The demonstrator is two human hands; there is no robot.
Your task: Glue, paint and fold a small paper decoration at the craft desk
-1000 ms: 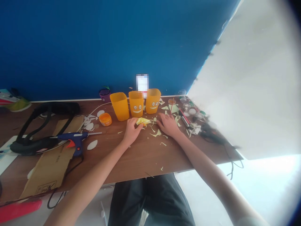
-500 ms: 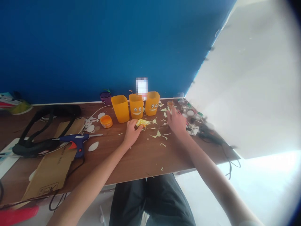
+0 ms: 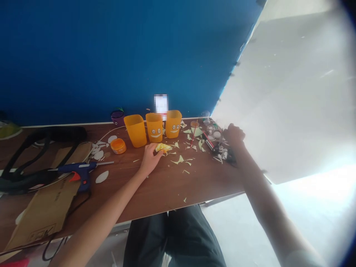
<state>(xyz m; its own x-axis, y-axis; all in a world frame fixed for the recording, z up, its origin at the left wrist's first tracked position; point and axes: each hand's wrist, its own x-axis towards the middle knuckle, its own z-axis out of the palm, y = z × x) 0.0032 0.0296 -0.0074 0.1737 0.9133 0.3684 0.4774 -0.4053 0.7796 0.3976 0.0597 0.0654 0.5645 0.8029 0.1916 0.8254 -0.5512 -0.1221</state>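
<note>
My left hand (image 3: 150, 159) is closed on a crumpled yellow piece (image 3: 162, 147), pinched between thumb and fingers just above the table. Beyond it stand three orange cups: a plain one (image 3: 135, 131), and two with smiling faces, the middle cup (image 3: 154, 128) and the right cup (image 3: 174, 125). Over the clutter at the table's right end is my right hand (image 3: 236, 135), its fingers curled; whatever they hold is hidden. Pale green paper scraps (image 3: 180, 160) lie between the hands. A thin red stick (image 3: 194, 134) and a dark pen-like item (image 3: 209, 141) are nearer the right hand.
On the left are an orange paint jar (image 3: 118, 146), a blue glue gun (image 3: 80, 172), flattened cardboard (image 3: 44, 211), a black strap (image 3: 19, 152) and white cut-outs (image 3: 102, 177). A purple pot (image 3: 118, 117) stands by the blue wall. Caps and scraps (image 3: 217, 135) crowd the right.
My right hand has moved right, from the paper scraps and thin stick to the far right clutter. My left hand keeps the yellow piece. The view has shifted slightly to the right.
</note>
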